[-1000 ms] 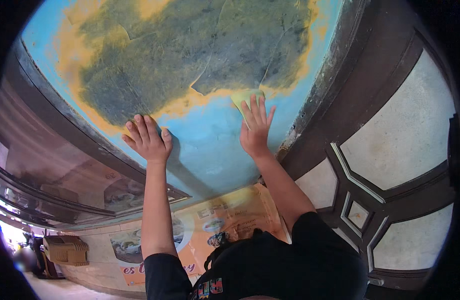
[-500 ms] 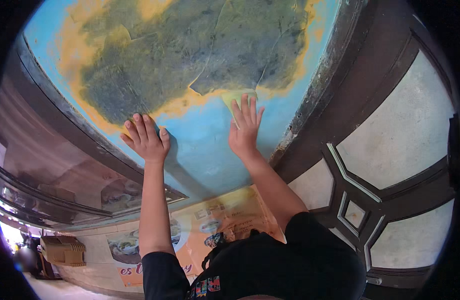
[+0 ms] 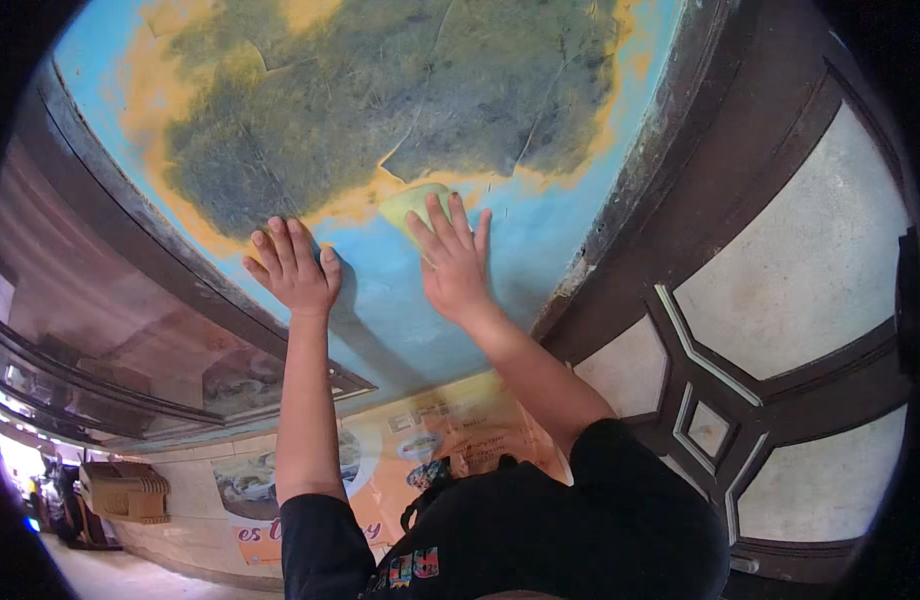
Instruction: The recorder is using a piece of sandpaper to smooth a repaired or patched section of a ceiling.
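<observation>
A pale yellow-green sheet (image 3: pixel 405 207), possibly sandpaper, is pinned against the wall by my right hand (image 3: pixel 454 255). The fingers of that hand are spread over the sheet and cover part of it. The sheet lies at the lower border of a big dark, bare-looking patch (image 3: pixel 380 95), where an orange-yellow band meets light blue paint (image 3: pixel 410 310). To the left, my left hand (image 3: pixel 298 268) rests flat against the wall near the patch's lower left edge. Its fingers are stretched out and nothing shows under them.
A dark wooden frame (image 3: pixel 160 235) with glass borders the wall on the left. On the right stands a dark brown door with pale panels (image 3: pixel 800 270). An orange printed banner (image 3: pixel 460 425) hangs below. Brown stacked plastic items (image 3: pixel 125 492) stand at the far lower left.
My right hand and the yellow-green sheet have slid to the left along the patch's lower border. My left hand stays in nearly the same place.
</observation>
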The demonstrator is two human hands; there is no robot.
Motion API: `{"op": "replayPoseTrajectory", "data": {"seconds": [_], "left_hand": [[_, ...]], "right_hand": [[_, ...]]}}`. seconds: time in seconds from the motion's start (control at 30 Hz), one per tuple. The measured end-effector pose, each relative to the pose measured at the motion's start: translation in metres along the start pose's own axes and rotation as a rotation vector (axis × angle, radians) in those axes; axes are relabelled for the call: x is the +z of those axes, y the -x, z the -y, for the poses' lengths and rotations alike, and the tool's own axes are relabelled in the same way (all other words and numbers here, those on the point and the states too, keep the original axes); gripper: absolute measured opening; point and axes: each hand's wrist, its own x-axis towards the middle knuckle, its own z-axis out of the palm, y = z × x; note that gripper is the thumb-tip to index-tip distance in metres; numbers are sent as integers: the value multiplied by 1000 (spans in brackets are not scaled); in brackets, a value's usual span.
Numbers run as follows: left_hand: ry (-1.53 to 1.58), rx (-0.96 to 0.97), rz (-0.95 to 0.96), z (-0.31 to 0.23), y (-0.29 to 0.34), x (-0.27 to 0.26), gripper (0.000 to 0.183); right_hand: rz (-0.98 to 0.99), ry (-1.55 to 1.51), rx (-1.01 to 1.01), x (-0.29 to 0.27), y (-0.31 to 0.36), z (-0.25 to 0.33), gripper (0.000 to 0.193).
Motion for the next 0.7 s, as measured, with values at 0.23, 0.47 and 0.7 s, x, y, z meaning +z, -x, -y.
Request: {"op": "replayPoseTrajectory", "data": {"seconds": [0.23,0.47,0.7], "left_hand": [[-28,-5,22,-2,2,-3,58],[-24,-1,7,3,5,-2,60],[-23,6,-1,-1,9,-1,60]], "right_hand": [[-248,31,169,-13,12,-49,59],[71,28,-22,-5,6,-10,58],[-241,32,197,-21,25,-75,55]]}}
